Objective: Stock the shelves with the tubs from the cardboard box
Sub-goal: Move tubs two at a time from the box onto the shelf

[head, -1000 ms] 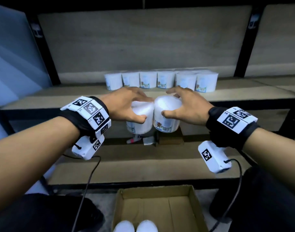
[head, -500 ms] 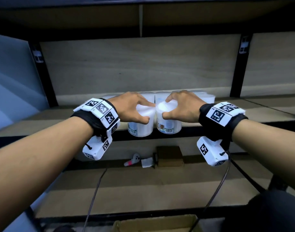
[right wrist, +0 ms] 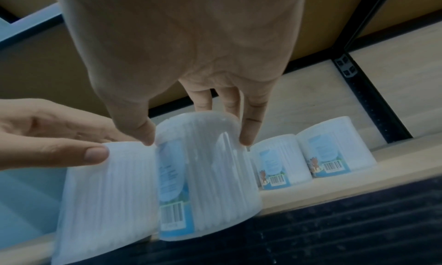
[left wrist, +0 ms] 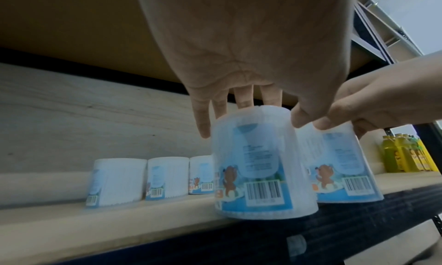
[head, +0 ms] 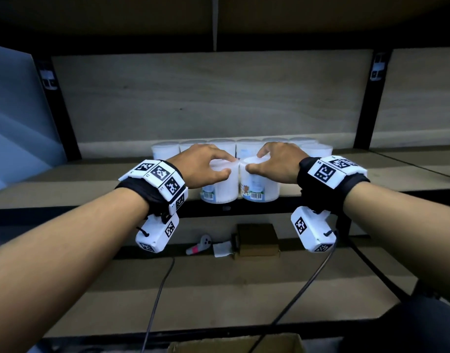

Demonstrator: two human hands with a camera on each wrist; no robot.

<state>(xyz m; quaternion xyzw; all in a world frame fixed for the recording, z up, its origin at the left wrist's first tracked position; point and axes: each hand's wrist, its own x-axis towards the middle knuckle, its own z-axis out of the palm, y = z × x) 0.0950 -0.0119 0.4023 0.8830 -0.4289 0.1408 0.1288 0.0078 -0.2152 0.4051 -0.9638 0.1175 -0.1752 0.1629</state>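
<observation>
Two white tubs with blue bear labels stand side by side at the front edge of the middle shelf. My left hand grips the left tub from above by its lid. My right hand grips the right tub the same way. The left wrist view shows the left hand on its tub, whose base overhangs the shelf edge. In the right wrist view, the right hand pinches its tub. A row of tubs lines the shelf's back. The cardboard box barely shows at the bottom.
The lower shelf holds a small brown box, a white and pink object and a white scrap. Black uprights frame the bay. Another board hangs overhead. Yellow bottles stand further right.
Both hands have carried their tubs up and forward, from in front of the lower shelf to the middle shelf's front edge. The view has tilted up, so the box has nearly left it.
</observation>
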